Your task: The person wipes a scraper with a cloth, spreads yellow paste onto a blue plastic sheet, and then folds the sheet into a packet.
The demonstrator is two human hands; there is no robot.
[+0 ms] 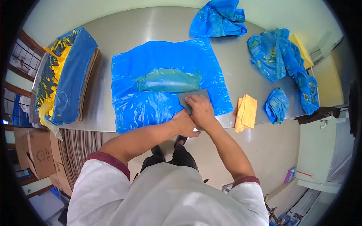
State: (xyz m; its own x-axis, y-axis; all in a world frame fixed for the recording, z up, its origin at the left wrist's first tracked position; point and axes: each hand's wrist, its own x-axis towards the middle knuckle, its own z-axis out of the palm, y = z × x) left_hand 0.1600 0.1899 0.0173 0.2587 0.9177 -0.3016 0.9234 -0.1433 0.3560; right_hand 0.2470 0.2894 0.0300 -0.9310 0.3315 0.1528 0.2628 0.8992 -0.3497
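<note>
Smoothing work, by the look of it: right hand (201, 109) curled tight over the grey scraper (184, 98), left hand (183, 124) against it, its grip hidden. Blue plastic (151, 56) lies on the desk (151, 22), greenish bulge (169, 81) mid-sheet; the next stroke wants steady, even pressure.

Pale green wall (94, 9), shiny metal table (158, 24), beige floor (269, 145), barred window (24, 58) at left

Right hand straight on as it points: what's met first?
Past the flat grey piece in the right hand, likely the long greenish patch of the shiny blue plastic sheet; depth is unclear.
</note>
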